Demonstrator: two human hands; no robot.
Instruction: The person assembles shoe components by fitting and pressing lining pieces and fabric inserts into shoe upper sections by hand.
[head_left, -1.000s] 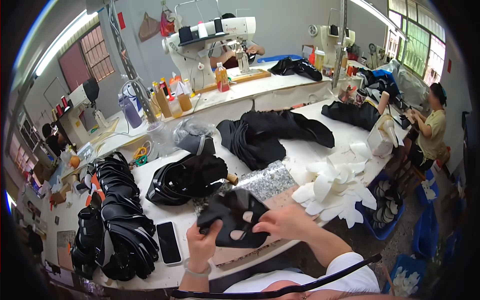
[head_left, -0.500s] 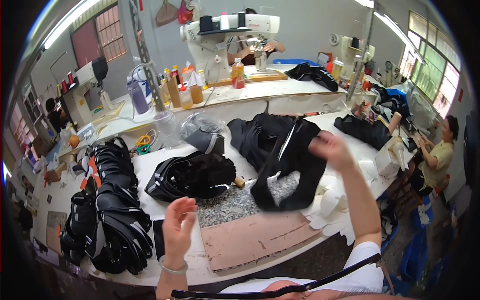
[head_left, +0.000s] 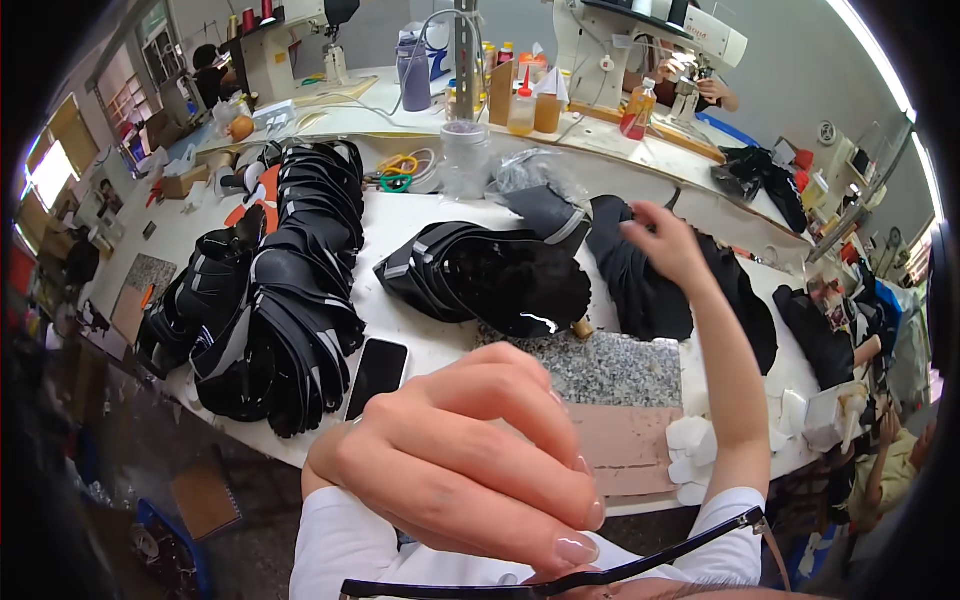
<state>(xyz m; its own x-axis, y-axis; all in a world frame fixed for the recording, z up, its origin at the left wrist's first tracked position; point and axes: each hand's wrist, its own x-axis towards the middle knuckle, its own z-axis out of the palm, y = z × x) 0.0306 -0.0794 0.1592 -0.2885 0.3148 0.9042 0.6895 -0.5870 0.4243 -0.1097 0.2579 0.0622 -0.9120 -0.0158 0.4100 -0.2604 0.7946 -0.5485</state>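
My left hand (head_left: 470, 450) is raised close in front of me, its fingers curled; its palm and anything inside it are hidden. Farther off, my right hand (head_left: 665, 245) hovers at a pile of black fabric pieces (head_left: 645, 285), fingers apart and nothing visible in them. Left of that pile lies a stack of glossy black pieces with grey strips, which look like shoe uppers (head_left: 500, 275). A speckled stone slab (head_left: 625, 370) lies nearer me, bordered by a pinkish board (head_left: 630, 445) that my left hand partly covers.
Long overlapping rows of black uppers (head_left: 310, 260) fill the left of the white table, beside a phone (head_left: 378, 378). White pads (head_left: 690, 450) lie at the right. Bottles (head_left: 522, 110) and a sewing machine (head_left: 640, 50) stand behind; co-workers sit at the back and right.
My view has swung left. My left hand has come up close, its fingers now curled. The black looped piece by my right hand no longer lies over the slab.
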